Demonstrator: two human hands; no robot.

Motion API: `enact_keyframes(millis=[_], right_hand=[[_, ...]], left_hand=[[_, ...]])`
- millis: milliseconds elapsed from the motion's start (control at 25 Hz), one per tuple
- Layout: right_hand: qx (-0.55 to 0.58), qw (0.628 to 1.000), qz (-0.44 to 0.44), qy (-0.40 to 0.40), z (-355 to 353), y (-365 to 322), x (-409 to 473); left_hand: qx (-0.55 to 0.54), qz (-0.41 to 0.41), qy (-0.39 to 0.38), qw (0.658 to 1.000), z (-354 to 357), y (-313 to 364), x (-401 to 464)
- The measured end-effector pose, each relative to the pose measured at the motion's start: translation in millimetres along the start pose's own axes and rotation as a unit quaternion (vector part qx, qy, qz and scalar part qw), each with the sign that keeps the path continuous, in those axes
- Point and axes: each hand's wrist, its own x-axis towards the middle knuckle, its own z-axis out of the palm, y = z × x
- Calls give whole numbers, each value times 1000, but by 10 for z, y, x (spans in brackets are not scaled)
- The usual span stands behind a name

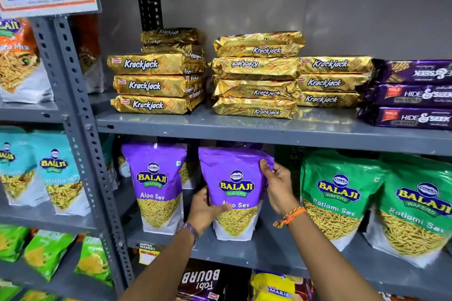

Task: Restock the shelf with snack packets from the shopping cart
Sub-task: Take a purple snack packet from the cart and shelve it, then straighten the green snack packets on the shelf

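A purple Aloo Sev packet stands upright on the middle grey shelf. My left hand grips its lower left edge, thumb across the front. My right hand pinches its upper right edge. A second purple Aloo Sev packet stands just to its left, apart from my hands. The shopping cart is out of view.
Two green Ratlami Sev packets stand to the right on the same shelf. Gold Krackjack stacks and purple Hide & Seek packs fill the shelf above. A perforated upright post divides off the left bay with teal Balaji packets.
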Motion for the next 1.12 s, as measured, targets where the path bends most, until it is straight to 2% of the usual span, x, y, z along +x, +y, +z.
enact_keyframes(millis=[80, 160, 720, 800, 880, 960, 1000, 1040, 1120], right_hand=[[4, 1000, -4, 0, 20, -16, -13], [5, 1000, -4, 9, 36, 4, -17], [-27, 999, 21, 37, 140, 10, 32], [-9, 999, 30, 37, 95, -55, -14], [-2, 998, 43, 50, -74, -154, -161], [-15, 991, 38, 126, -386, -233, -437], [-19, 982, 23, 189, -585, -251, -607], [-21, 966, 4, 256, -780, -261, -799], [-43, 930, -36, 363, -1143, -192, -1075]], left_hand=[[62, -13, -48, 997, -85, -244, -59], [98, -13, -49, 994, -134, -356, -61], [108, -25, -56, 992, -181, -277, -74], [89, -41, -41, 994, -146, -233, -135], [34, -60, 59, 996, -46, -193, -297], [-13, -87, 217, 972, 126, -162, -548], [-27, -85, 267, 960, 259, -149, -676], [-33, -77, 274, 958, 419, -148, -795], [-31, -68, 196, 978, 776, -152, -893]])
